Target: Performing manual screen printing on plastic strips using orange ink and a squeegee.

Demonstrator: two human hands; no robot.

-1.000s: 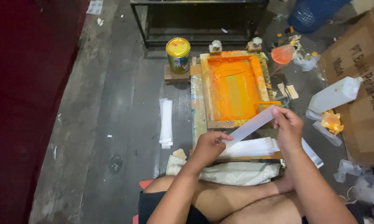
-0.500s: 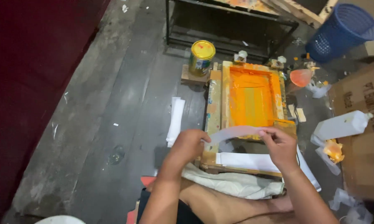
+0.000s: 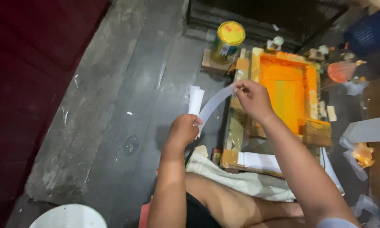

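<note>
Currently both hands grip one white strip [image 3: 214, 102], held curved above the floor [image 3: 114, 109]. Left hand [image 3: 184, 130] closed on its lower end, right hand [image 3: 252, 99] pinching its upper end. Just right of strip: orange-stained frame [image 3: 288, 90]. Yellow can [image 3: 227, 41] stands beyond.

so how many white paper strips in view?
3 spots: one strip held between the left hand and right hand; a small pile on the floor; more at the frame's near end. Stacked ones can't be counted.
</note>
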